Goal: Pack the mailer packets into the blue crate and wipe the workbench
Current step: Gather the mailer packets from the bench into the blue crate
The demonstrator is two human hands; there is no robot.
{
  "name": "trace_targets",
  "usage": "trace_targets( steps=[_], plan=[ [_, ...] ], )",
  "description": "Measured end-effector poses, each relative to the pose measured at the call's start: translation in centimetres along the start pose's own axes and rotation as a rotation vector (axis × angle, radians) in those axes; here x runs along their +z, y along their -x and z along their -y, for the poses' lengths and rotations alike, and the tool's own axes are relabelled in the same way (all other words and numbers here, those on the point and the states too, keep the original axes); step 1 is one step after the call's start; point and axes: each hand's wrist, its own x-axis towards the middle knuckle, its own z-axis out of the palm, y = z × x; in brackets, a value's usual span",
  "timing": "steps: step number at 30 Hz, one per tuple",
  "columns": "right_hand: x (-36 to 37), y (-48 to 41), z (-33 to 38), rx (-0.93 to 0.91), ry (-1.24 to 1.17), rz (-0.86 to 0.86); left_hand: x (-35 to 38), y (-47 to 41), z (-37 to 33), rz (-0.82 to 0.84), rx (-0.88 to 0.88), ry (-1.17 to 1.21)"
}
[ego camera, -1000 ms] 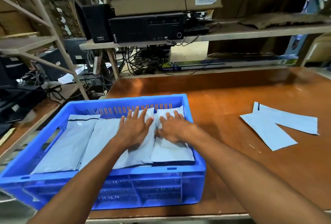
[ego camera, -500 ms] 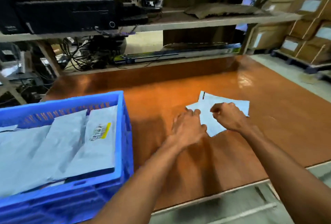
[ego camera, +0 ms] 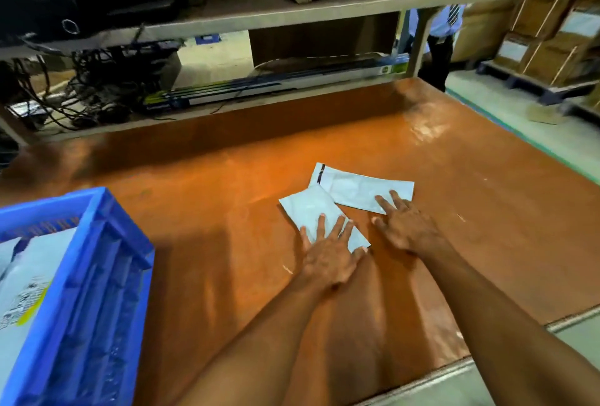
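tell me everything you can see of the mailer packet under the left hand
The pale grey-white plastic mailer packet lies flat and slanted on the glossy orange-brown workbench, slightly wrinkled. Its far corner overlaps the second, longer packet. The left hand presses straight fingers on its near end.

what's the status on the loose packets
Left hand flat on near packet, right hand touching far packet. Both overlapping on workbench. Blue crate left, unobstructed.
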Motion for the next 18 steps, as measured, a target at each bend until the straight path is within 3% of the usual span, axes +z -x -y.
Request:
trace_targets(
  steps=[8, 14, 18],
  plan=[
    [1.3, 4.6, 5.7, -0.062, 0.12, -0.051, 1.7, 3.7, 6.1, -0.099, 0.035, 0.055],
    [2.3, 14.8, 14.3, -0.155, 0.015, 0.051, 3.3, 12.1, 11.5, -0.194, -0.007, 0.112],
    [1.3, 19.6, 17.6, -0.197, -0.135, 0.202, 4.6, 17.4, 13.9, -0.388, -0.074, 0.225]
  ],
)
